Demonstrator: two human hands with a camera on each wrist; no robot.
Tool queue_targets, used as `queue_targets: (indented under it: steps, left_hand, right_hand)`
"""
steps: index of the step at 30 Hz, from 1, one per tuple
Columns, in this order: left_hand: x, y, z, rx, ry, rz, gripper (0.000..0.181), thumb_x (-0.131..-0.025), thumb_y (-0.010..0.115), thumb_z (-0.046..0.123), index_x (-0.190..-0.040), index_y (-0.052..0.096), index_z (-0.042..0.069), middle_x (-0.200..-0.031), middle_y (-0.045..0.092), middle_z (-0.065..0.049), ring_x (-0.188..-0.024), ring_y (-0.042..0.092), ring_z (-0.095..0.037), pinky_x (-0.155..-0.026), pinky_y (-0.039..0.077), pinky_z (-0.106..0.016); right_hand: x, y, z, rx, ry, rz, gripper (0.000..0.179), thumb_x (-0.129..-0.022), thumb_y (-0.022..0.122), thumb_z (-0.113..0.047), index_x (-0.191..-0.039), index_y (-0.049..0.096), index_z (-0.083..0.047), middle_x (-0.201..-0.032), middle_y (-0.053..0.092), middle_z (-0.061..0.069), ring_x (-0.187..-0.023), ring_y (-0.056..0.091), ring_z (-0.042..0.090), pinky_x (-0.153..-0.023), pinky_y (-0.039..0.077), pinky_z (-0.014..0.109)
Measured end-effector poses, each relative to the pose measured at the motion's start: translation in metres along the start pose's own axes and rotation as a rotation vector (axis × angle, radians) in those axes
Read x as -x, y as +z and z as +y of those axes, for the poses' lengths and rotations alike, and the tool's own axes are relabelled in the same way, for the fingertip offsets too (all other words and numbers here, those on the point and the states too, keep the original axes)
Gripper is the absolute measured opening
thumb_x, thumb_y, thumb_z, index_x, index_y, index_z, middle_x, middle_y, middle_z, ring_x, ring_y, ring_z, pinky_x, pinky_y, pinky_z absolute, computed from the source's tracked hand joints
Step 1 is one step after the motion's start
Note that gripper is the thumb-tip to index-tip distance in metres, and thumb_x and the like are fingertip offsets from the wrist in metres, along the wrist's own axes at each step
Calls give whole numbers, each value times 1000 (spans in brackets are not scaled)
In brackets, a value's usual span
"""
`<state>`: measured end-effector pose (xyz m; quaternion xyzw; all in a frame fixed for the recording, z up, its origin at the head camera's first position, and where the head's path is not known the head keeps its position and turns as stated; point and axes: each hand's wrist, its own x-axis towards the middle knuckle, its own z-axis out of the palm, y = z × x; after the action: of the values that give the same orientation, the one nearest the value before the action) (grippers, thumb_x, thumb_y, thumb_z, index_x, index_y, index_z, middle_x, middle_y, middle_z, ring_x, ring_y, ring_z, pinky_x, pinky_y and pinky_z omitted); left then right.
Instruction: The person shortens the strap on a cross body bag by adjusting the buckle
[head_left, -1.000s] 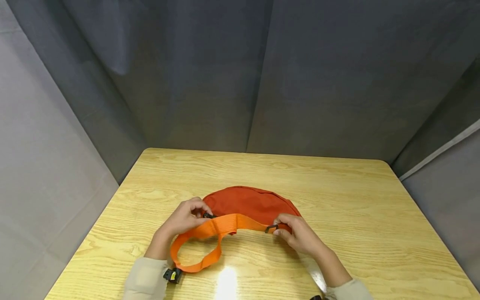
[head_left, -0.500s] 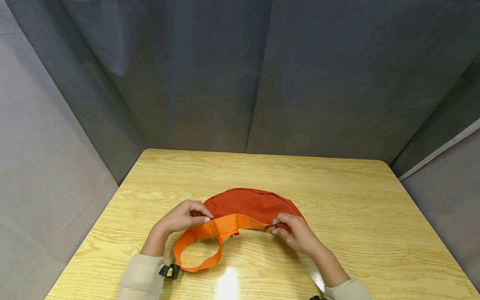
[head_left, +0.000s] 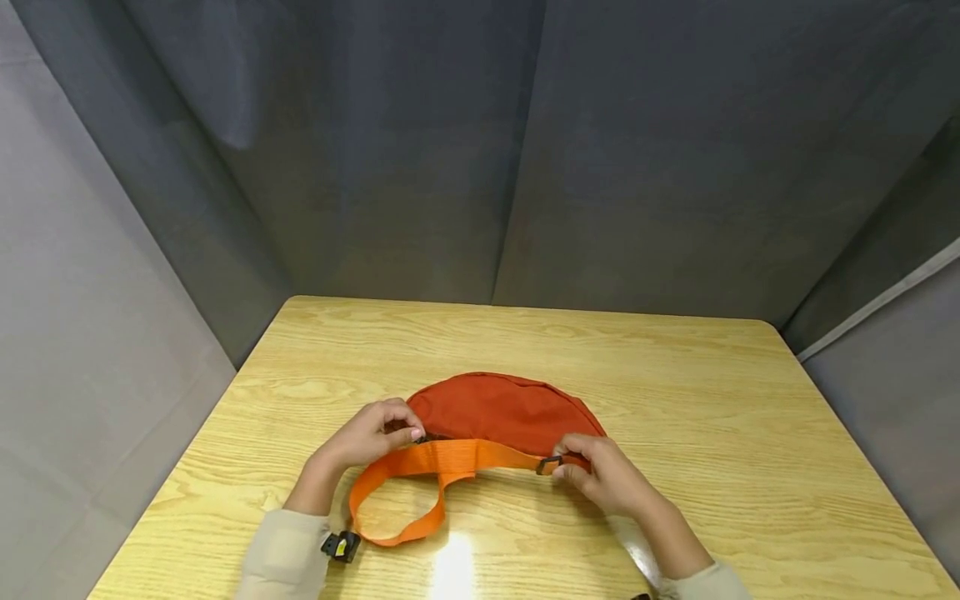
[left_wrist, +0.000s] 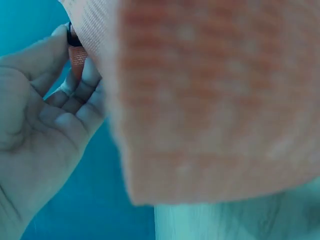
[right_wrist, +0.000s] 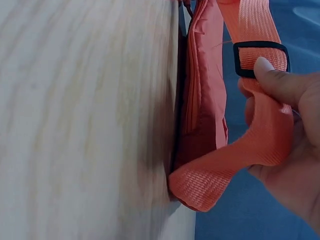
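Observation:
A red half-moon waist pack (head_left: 506, 408) is on the wooden table, its rounded side away from me. Along its near side runs an orange strap (head_left: 450, 457), which loops back on itself at the left. My left hand (head_left: 367, 435) pinches a small black buckle piece (head_left: 422, 439) at the pack's left end; in the left wrist view, blurred strap webbing (left_wrist: 215, 100) covers most of the picture. With thumb and fingers my right hand (head_left: 603, 479) grips the strap beside a black slider (right_wrist: 261, 59). A bend of webbing hangs from that hand to the pack's corner.
The wooden table (head_left: 675, 375) extends around the pack on all sides. Behind it hangs a dark grey curtain (head_left: 420, 167), and lighter grey panels (head_left: 97, 333) flank the sides. Black camera mounts (head_left: 342, 546) sit at the wrists.
My right hand and the slider have shifted slightly right and nearer, and the strap between the hands lies straighter. My left hand keeps almost the same place; its fingers have closed lower over the buckle piece.

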<state>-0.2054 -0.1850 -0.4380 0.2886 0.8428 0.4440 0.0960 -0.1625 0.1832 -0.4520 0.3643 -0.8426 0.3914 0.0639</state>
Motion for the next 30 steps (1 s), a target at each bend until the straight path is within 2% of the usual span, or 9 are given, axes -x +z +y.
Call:
queue_targets:
  steps: [4,9,13,17,21,24,28,30]
  left_hand:
    - [-2,0,1,57,-10,-30,5,-88,66,17,-90,70,15,-91,58,-1,-83,51,-20,-72,46,-34]
    - [-5,0,2,48,-16,-62,10,-87,67,16,-95,72,15,-93,58,1,-85,51,-20,-74,45,-33]
    - [-7,-1,4,32,-6,-47,10,-90,62,16,-95,71,16,-92,59,2,-84,50,-19,-72,44,-33]
    - [-9,-3,3,80,-21,-41,11,-91,61,14,-95,71,13,-92,59,0,-84,52,-20,-72,46,-32]
    - [-12,-4,7,109,-34,-36,11,-90,62,8,-97,71,8,-92,61,-4,-84,53,-23,-72,46,-33]
    - [-12,-5,25,97,-28,-18,10,-88,63,4,-95,71,3,-89,61,-8,-81,52,-25,-70,44,-33]
    - [-14,-3,24,80,-26,7,7,-86,67,10,-91,72,9,-87,62,-3,-79,50,-23,-68,44,-33]
    - [-15,0,12,78,-29,11,7,-85,69,15,-91,73,13,-87,61,0,-79,50,-21,-68,44,-33]
  right_hand:
    - [-5,-1,-2,-33,5,-22,20,-81,70,-2,-93,59,-15,-83,59,-8,-73,51,8,-63,45,29]
    - [-13,4,-4,-15,-103,-42,32,-84,64,5,-108,58,-14,-99,60,-5,-88,57,13,-75,48,34]
    - [-16,6,-7,15,-181,-19,37,-79,60,17,-99,59,-15,-93,57,-6,-80,55,13,-69,48,25]
    - [-18,2,-9,61,-210,6,42,-71,56,20,-89,59,-18,-86,51,-8,-74,50,8,-62,45,22]
    - [-21,-3,-7,17,-144,3,33,-68,60,13,-83,57,-17,-80,51,-7,-68,46,9,-58,40,21]
    - [-25,-7,-15,-59,-79,-29,26,-70,62,13,-82,57,-10,-76,55,0,-62,45,14,-54,38,22]
    - [-29,-4,-12,-109,-11,-96,32,-79,58,12,-103,58,-9,-90,61,2,-70,52,15,-62,44,26]
    - [-30,-1,-6,-104,-2,-129,40,-83,54,12,-114,55,-13,-101,61,0,-80,54,13,-70,46,30]
